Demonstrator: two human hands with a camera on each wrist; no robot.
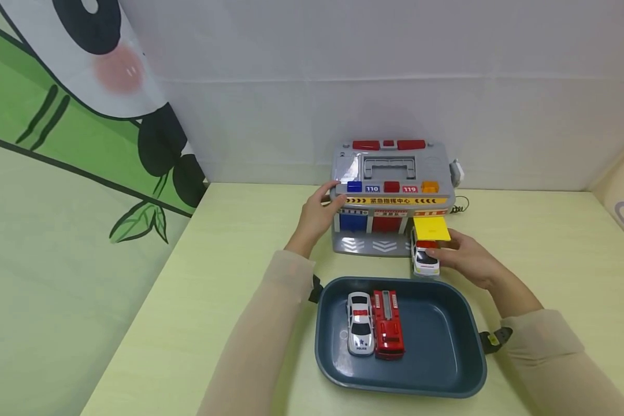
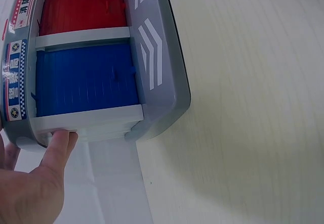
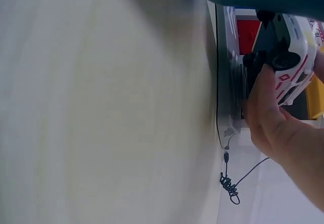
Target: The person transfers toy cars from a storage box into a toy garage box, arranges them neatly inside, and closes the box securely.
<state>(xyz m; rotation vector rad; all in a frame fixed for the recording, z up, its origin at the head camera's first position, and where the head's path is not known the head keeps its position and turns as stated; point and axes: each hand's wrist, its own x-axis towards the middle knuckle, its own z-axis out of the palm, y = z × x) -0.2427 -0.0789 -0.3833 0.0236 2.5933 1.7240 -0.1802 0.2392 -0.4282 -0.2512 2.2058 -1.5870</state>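
A grey toy emergency station (image 1: 395, 173) stands against the back wall, with blue (image 2: 86, 80) and red garage doors (image 2: 83, 11) down and a yellow door (image 1: 431, 229) swung up. My left hand (image 1: 317, 216) rests against the station's left side, its fingers (image 2: 56, 150) lying fairly straight on the side wall. At the yellow door, my right hand (image 1: 468, 257) holds a white toy ambulance (image 1: 425, 263) between thumb and fingers. The ambulance's rear is under the raised door and its front points toward me. In the right wrist view it is tilted, with its wheels (image 3: 286, 60) showing.
A dark blue-green tray (image 1: 431, 381) sits in front of the station, holding a white toy police car (image 1: 361, 323) and a red toy fire truck (image 1: 388, 329) side by side. A coiled dark cord (image 3: 229, 183) and a white handset (image 1: 456, 172) hang at the station's right side.
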